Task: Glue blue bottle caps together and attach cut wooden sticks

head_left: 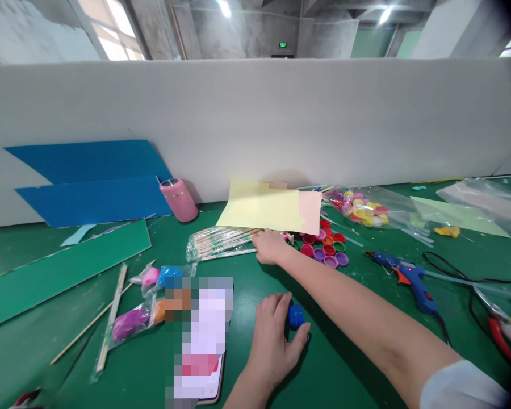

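Note:
My left hand (pixel 272 335) rests low in the middle of the green table (pixel 281 289), fingers and thumb pinched round a blue bottle cap (pixel 296 316). My right hand (pixel 269 246) reaches forward across the table, fingers curled at the end of a plastic bag of wooden sticks (pixel 221 241), just under the edge of a pale yellow paper sheet (pixel 262 209). What the right fingers hold is hidden. A cluster of red, purple and green bottle caps (pixel 326 250) lies just right of that hand.
A blue glue gun (pixel 409 277) with black cord lies at right, a bag of coloured caps (pixel 364 207) behind it. A pink bottle (pixel 179 199), blue boards (pixel 89 182), a green board (pixel 59 267), loose sticks, clay bags (pixel 145 312) and a phone (pixel 204 341) sit left. A white partition (pixel 255 119) backs the table.

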The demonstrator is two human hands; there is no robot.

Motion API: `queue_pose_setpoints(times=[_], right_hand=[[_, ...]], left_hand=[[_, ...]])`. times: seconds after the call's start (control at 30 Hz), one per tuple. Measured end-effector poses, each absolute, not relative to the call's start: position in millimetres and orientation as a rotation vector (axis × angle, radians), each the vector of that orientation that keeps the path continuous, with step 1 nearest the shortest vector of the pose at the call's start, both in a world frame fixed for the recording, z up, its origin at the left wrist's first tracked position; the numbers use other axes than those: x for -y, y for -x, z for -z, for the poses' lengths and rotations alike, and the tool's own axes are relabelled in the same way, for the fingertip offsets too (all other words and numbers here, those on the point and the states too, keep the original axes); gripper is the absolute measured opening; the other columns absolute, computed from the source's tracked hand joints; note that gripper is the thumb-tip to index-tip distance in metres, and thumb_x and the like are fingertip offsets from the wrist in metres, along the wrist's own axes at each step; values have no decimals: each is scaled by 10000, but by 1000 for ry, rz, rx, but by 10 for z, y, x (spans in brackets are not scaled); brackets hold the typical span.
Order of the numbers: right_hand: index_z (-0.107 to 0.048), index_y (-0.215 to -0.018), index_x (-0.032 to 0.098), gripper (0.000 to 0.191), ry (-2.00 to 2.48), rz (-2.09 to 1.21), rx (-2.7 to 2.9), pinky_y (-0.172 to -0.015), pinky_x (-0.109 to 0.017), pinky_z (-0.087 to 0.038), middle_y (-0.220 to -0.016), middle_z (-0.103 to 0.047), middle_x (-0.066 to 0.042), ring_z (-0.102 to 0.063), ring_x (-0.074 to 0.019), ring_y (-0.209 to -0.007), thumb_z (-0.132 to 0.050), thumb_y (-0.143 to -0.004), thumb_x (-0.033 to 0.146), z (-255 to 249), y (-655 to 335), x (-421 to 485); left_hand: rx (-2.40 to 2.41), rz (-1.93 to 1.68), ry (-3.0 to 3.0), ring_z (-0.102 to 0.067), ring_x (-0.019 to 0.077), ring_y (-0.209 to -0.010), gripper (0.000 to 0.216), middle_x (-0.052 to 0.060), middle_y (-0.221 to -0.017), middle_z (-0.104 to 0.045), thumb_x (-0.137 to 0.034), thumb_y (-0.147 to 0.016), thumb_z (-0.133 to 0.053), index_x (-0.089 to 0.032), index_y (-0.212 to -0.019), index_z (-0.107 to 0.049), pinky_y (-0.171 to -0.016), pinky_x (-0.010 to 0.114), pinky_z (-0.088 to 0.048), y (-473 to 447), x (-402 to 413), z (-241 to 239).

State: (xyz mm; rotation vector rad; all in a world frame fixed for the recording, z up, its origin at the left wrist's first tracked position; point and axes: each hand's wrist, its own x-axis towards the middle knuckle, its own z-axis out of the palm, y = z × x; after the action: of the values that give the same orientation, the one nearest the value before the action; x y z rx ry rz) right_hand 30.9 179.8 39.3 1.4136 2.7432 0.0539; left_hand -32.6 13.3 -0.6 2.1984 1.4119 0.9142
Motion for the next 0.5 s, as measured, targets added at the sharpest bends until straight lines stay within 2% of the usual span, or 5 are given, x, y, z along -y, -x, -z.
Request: queue_pose_setpoints(times=[0.3, 0.5], right_hand=[[-510, -1086, 142, 257, -1347, 22, -2607, -739, -383, -485, -1078, -554, -71, -574, -192, -890, -501, -853, 250, -466, -373, -1744], [-514, -1081, 140, 253, -1362, 7, -2582, -739, -381, -485, -1077, -554, -72, -574, -192, -891, -502, -852, 249, -477, -389, -1630]], left_hand=[[-1442, -955, -2198, -513, 258, -950, 417, 150, -1039, -535, -302, -756, -529, -121, -1128, -473, -794, 430, -440, 323, -141, 8], [-1558, -1251, -2211, -523, 222, -983, 302, 123, -1047, -545, -250, -783, -505, -167, -1073, -492, -803, 353, -464, 421, -150, -181]])
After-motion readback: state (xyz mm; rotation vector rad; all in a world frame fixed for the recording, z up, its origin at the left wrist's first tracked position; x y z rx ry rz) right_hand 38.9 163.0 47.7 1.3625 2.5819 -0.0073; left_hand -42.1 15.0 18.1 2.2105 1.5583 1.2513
